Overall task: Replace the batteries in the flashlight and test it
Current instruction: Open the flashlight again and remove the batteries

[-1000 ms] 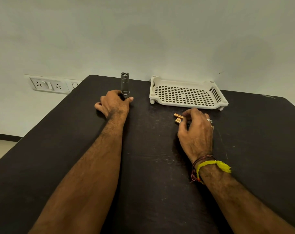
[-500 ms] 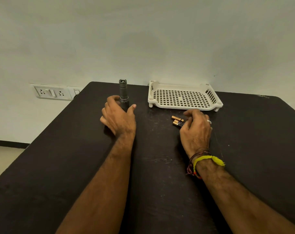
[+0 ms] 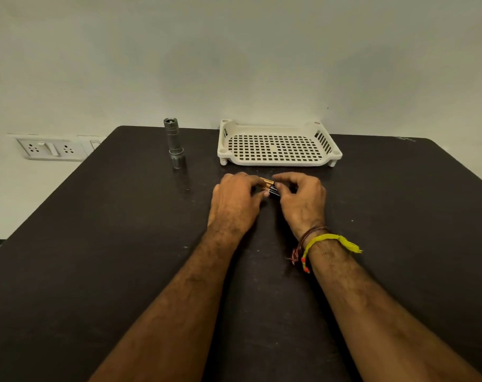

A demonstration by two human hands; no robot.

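I see the batteries (image 3: 270, 187), copper-topped with dark bodies, bunched together between my two hands toward the far middle of the table (image 3: 96, 257); my left hand (image 3: 235, 201) curls its fingers around one end of them while my right hand (image 3: 303, 198) pinches the other. The flashlight (image 3: 174, 143) stands upright by itself near the far edge, to the left of my hands and untouched. A white slotted tray (image 3: 278, 146) sits at the far edge, just beyond the hands.

far left: flashlight (image 3: 174, 143) upright | far right: tray (image 3: 278, 144) | gap between them open | near table (image 3: 69, 257) bare
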